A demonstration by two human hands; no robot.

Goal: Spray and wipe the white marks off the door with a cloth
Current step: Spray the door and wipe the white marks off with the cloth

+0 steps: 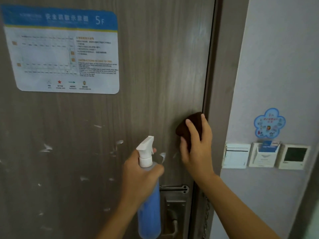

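Note:
A grey-brown wood-grain door [146, 75] fills the view. Several white marks [46, 148] are scattered over its lower half, one [163, 155] just left of my right hand. My left hand [140, 176] grips the neck of a spray bottle [149, 204] holding blue liquid, its white nozzle [145, 145] pointing at the door. My right hand [196, 144] presses a dark brown cloth [189, 123] flat against the door close to its right edge, fingers spread over it.
A blue and white evacuation plan [63, 50] is stuck on the door's upper left. A metal lock plate with handle [174, 209] and a door chain [206, 214] sit below my hands. On the right wall are a card switch [235, 155], a card holder [265, 154], a thermostat [294, 156] and a blue sticker [269, 123].

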